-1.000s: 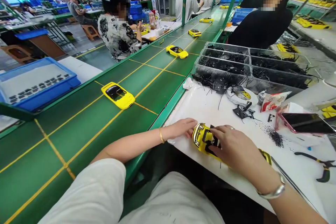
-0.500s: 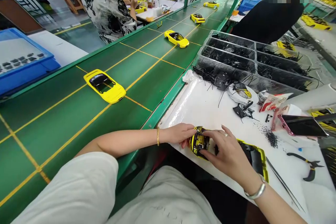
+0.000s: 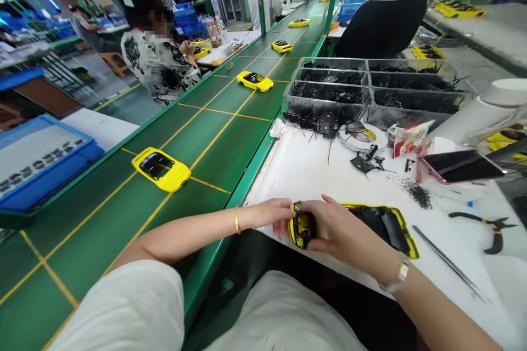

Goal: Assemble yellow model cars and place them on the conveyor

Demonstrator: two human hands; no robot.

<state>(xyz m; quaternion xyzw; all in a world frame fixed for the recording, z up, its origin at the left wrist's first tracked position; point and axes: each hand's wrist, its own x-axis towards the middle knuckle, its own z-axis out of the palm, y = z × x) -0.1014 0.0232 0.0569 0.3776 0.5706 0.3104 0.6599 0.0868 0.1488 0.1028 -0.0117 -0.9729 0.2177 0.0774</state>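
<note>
Near the table's front edge, a yellow toy car body (image 3: 301, 228) with black parts inside is held between both hands. My left hand (image 3: 275, 214) grips its left end, the fingers partly tucked beneath it. My right hand (image 3: 332, 224) wraps over the other end, thumb low and fingers on top, and hides much of the body. Just beyond that hand lies another yellow car body (image 3: 405, 233), its black inside facing up. Tweezers (image 3: 447, 260) rest to the right of it, with black-handled nippers (image 3: 496, 226) farther right.
On my left runs a green conveyor belt (image 3: 102, 197) carrying yellow toy cars (image 3: 162, 169). A clear compartment tray (image 3: 329, 101) of black parts stands at the back of the white table (image 3: 296, 167). A phone (image 3: 461, 165) lies at right. Co-workers sit farther off.
The head view has tilted up and shifted right. My right hand has closed farther over the car body, which appears more tipped. Both hands remain on it.
</note>
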